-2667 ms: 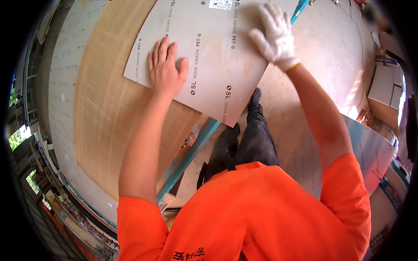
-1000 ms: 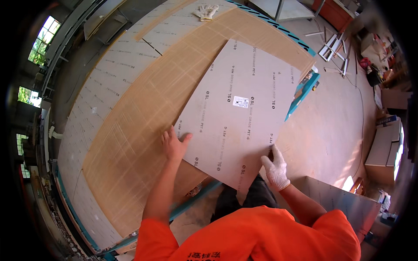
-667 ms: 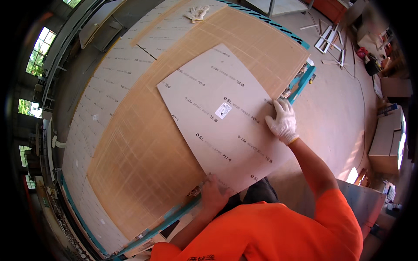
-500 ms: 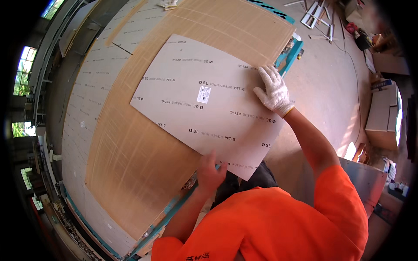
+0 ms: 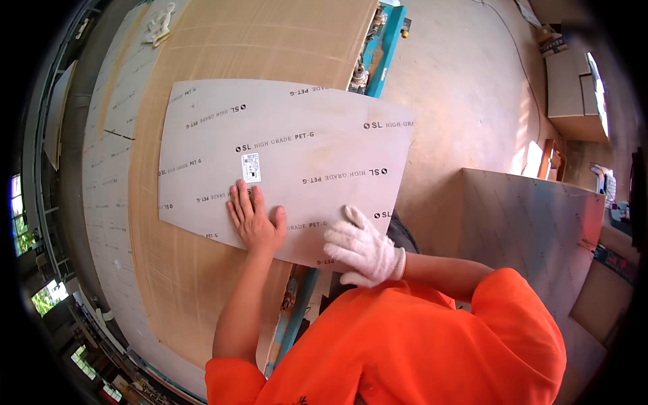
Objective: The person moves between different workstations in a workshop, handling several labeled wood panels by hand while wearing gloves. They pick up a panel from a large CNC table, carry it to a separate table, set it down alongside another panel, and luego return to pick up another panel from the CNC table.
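Observation:
A large grey-white plastic sheet, printed all over with rows of lettering and bearing a small white label, lies across the brown board of the table and juts past its right edge toward me. My bare left hand rests flat on the sheet just below the label, fingers stretched out. On the sheet's near edge lies my right hand in a white knitted glove, its fingers spread and pointing left. Its thumb is by the edge, close to my orange shirt.
The brown board covers the table, with another printed sheet along its left. A loose white glove lies at the far left. Teal frame edges the table. A shiny panel and a cardboard box stand at right.
The sheet has turned and sits further left in view. My left hand has come from its near edge onto its face. My right hand has moved from the far right edge to the near edge.

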`<state>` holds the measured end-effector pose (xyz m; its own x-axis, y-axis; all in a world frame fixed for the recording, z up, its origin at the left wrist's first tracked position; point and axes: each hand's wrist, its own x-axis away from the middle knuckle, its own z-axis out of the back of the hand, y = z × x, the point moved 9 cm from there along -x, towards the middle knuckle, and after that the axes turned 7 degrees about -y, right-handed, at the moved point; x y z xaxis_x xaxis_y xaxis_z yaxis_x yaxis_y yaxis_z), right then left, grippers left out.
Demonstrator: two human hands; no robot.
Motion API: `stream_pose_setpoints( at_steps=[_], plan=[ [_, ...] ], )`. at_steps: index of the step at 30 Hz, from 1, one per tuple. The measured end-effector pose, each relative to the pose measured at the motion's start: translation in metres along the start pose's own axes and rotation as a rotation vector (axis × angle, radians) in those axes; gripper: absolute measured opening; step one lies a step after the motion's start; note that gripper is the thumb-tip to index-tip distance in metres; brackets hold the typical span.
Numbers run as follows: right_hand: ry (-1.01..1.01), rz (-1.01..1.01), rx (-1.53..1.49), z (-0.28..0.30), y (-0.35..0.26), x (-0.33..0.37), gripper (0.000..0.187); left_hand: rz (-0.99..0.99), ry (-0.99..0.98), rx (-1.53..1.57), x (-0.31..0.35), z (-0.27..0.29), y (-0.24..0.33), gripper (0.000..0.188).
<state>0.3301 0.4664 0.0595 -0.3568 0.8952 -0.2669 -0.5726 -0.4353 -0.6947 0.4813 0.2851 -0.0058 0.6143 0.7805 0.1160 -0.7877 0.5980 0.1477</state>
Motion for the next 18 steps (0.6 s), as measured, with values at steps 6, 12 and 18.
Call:
stream_pose_setpoints(
  at_steps=[6, 12, 18],
  plan=[
    [0.525, -0.301, 0.542, 0.2, 0.217, -0.027, 0.073, -0.086, 0.017, -0.003, -0.001, 0.011, 0.009, 0.076],
    [0.993, -0.381, -0.189, 0.223, 0.29, -0.001, 0.081, -0.085, 0.029, -0.015, 0.009, 0.002, -0.002, 0.075],
    [0.297, -0.216, 0.519, 0.094, 0.115, -0.009, 0.075, -0.055, 0.105, -0.045, -0.002, 0.01, 0.008, 0.07]
  ],
)
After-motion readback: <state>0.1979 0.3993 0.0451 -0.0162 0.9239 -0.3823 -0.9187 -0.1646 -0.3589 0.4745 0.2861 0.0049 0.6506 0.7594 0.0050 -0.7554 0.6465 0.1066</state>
